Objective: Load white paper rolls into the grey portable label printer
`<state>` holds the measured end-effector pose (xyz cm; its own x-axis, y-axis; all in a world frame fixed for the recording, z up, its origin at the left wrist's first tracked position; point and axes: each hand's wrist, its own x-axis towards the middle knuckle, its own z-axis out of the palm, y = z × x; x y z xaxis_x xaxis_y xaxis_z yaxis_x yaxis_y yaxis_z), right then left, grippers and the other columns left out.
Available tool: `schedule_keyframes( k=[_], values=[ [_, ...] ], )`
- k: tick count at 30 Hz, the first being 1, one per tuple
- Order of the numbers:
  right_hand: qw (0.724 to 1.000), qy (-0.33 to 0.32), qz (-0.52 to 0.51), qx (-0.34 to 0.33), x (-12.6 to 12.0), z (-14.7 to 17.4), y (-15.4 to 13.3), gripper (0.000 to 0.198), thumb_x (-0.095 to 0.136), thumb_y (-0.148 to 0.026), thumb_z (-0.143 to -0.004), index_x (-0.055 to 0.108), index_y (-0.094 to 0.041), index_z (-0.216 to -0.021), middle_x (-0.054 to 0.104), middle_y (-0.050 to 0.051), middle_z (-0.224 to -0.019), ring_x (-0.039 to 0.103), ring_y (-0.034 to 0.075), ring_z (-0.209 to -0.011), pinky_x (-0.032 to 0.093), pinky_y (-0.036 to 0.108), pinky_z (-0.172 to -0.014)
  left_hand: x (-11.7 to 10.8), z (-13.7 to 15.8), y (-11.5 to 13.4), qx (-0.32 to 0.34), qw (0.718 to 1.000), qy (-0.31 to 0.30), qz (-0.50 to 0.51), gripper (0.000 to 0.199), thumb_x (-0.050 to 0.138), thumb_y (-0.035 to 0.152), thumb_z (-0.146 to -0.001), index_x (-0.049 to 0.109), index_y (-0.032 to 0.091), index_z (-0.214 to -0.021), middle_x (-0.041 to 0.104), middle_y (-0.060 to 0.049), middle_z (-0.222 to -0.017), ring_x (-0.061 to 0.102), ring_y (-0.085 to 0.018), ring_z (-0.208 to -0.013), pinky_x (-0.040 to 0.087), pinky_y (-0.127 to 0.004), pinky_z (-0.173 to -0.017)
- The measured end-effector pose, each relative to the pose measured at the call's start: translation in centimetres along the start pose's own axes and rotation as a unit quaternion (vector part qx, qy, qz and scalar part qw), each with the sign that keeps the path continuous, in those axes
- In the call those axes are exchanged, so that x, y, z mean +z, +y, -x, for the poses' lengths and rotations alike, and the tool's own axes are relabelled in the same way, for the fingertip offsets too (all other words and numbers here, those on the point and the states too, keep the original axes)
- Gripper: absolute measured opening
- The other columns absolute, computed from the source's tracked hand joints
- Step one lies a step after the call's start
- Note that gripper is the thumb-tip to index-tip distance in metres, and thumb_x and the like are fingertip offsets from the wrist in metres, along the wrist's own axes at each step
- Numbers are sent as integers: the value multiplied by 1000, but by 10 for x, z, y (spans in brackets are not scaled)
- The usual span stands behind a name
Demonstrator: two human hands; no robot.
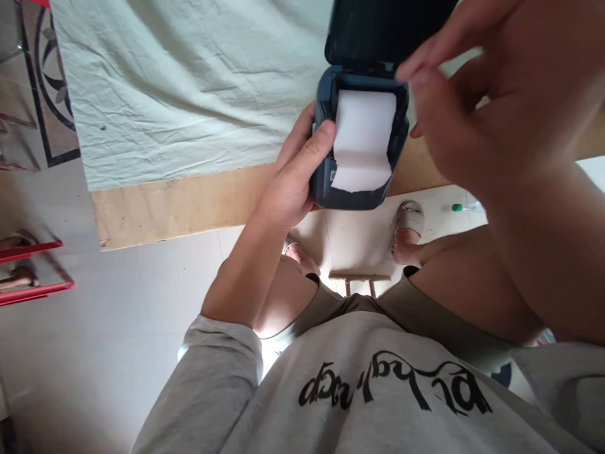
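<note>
A dark blue-black portable receipt printer [350, 200] rests in my left hand [299, 167], whose thumb presses on its left rim. Its black lid [373, 31] stands open, away from me. Inside the bay lies a white paper roll [365, 120], with a torn-edged end draped over the front toward me. My right hand [466, 107] is close to the printer's upper right corner, by the lid hinge. Its thumb and index finger come together there; whether anything is between them, I cannot make out.
A table with a wooden edge [189, 205] and a pale green cloth [189, 94] lies beneath and beyond the printer. On the floor are a small wooden stool [360, 277], a green-capped bottle [457, 207] at right and red metal bars [35, 293] at far left.
</note>
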<state>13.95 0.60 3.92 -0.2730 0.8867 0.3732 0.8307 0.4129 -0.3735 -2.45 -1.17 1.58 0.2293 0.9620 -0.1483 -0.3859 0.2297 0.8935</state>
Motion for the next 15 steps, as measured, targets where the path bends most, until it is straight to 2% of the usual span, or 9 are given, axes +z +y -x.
schedule_keyframes(
  k=[3, 7, 10, 13, 15],
  values=[
    [984, -87, 152, -24, -1, -1, 1, 35, 18, -46, -78, 44, -32, -98, 49, -9, -87, 46, 1, -80, 23, 19, -60, 0, 1, 2, -8, 1000, -13, -5, 25, 41, 23, -79, 50, 19, -102, 56, -1, -87, 54, -12, -89, 42, -21, -73],
    [967, -148, 209, 4, -5, -2, -8, 35, 14, -48, -79, 38, -43, -104, 43, -14, -104, 44, 5, -96, 11, 18, -57, 0, 2, 1, -2, 999, -27, -18, 26, 40, 21, -79, 50, 24, -103, 56, 1, -89, 54, -10, -90, 41, -21, -74],
    [964, -173, 203, -4, -8, -1, -13, 35, 17, -50, -77, 39, -43, -103, 40, -16, -110, 43, 6, -98, 11, 17, -56, -1, 2, 1, 1, 999, -27, -23, 25, 39, 21, -79, 51, 25, -101, 55, 2, -91, 53, -10, -92, 40, -20, -76],
    [965, -189, 180, 5, -7, 1, -11, 35, 26, -53, -74, 43, -37, -100, 45, -11, -103, 42, 4, -84, 8, 19, -57, -1, 1, 0, 0, 999, -27, -41, 25, 37, 21, -80, 51, 25, -101, 55, 2, -92, 52, -10, -92, 40, -19, -76],
    [980, -186, 54, 38, -5, 2, -8, 33, 38, -50, -69, 47, -30, -95, 49, -5, -90, 35, 1, -71, 4, 20, -59, -1, 1, 1, 0, 998, -30, -51, 25, 37, 21, -79, 52, 26, -99, 55, 2, -93, 52, -10, -93, 40, -19, -78]
  ],
)
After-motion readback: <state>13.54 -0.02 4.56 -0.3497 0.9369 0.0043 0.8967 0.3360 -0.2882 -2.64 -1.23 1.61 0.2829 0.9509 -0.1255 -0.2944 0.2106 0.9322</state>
